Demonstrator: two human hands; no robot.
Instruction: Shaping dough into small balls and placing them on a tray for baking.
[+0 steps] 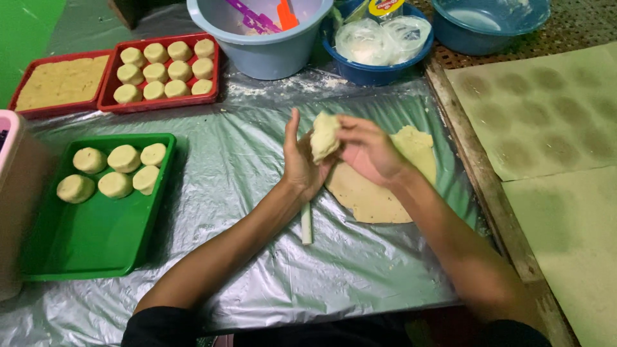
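Note:
A pale lump of dough (324, 136) is pinched between both my hands above the plastic-covered table. My left hand (300, 162) cups it from the left with fingers upright. My right hand (367, 149) presses it from the right. Under my hands lies a flat rolled sheet of dough (385, 193). A thin white stick (306, 223) lies on the plastic below my left wrist. A green tray (96, 238) at the left holds several round dough pieces (116, 170).
A red tray (157, 103) at the back holds several round dough pieces; another red tray (26, 109) holds a filling slab. A pale bucket (263, 51) and blue bowls (373, 71) stand behind. Floured boards (553, 128) lie right past a wooden edge (475, 173).

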